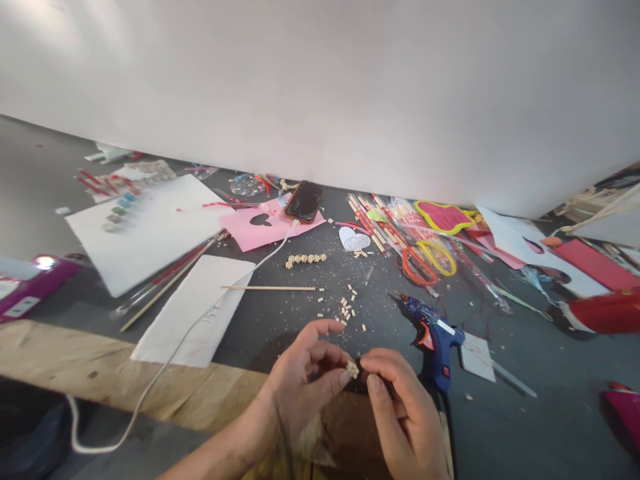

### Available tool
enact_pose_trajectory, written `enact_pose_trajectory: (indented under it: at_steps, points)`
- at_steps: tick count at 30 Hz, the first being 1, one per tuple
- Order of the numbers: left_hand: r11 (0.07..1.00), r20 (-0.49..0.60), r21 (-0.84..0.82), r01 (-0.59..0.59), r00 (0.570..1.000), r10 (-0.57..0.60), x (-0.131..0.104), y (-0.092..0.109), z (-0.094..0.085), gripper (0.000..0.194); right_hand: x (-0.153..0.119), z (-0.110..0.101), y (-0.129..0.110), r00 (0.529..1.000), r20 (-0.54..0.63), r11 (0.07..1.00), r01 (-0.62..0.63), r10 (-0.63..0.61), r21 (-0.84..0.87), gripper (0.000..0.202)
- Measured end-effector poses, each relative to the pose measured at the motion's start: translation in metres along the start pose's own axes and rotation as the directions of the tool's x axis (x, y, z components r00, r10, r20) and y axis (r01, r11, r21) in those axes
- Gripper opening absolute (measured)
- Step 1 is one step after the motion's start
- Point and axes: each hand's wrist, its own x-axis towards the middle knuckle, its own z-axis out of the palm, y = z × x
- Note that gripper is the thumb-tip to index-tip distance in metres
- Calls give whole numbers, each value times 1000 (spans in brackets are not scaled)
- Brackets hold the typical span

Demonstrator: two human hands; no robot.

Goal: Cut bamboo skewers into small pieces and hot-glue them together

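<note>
My left hand (pixel 313 370) pinches a small cluster of cut wooden stick pieces (pixel 353 369) between thumb and fingers, just over the table's near edge. Right beside it, my right hand (pixel 400 400) is closed, its thumb and forefinger close together near the cluster. Whether anything is between them is too small to tell. Several loose stick pieces (pixel 345 310) lie on the dark table beyond my hands. Farther back is a row of joined pieces (pixel 305 260), with a long thin wooden stick (pixel 273 288) in front of it.
A blue glue gun (pixel 437 340) lies to the right, near orange-handled scissors (pixel 419 265) and yellow-handled scissors (pixel 439 259). A phone (pixel 305 201) rests on pink paper (pixel 250 223), its white cable (pixel 200 313) crossing white paper (pixel 193 333). A paper heart (pixel 354 238) lies by bundled sticks (pixel 373 223).
</note>
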Motion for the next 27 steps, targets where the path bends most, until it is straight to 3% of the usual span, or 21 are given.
enact_pose_trajectory:
  at_steps: [16,22,27]
  points:
    - [999,25,28,-20,1000,19,0,2,-1,47,2,-1,0,999,29,1000,24,-24,-10,19]
    - [995,87,-92,27,996,-19,1,4,-2,52,4,0,7,983,142,990,127,-118,-54,31]
    - [977,113,-199,77,992,-56,2,4,-5,56,5,2,6,988,105,992,115,-110,-47,23]
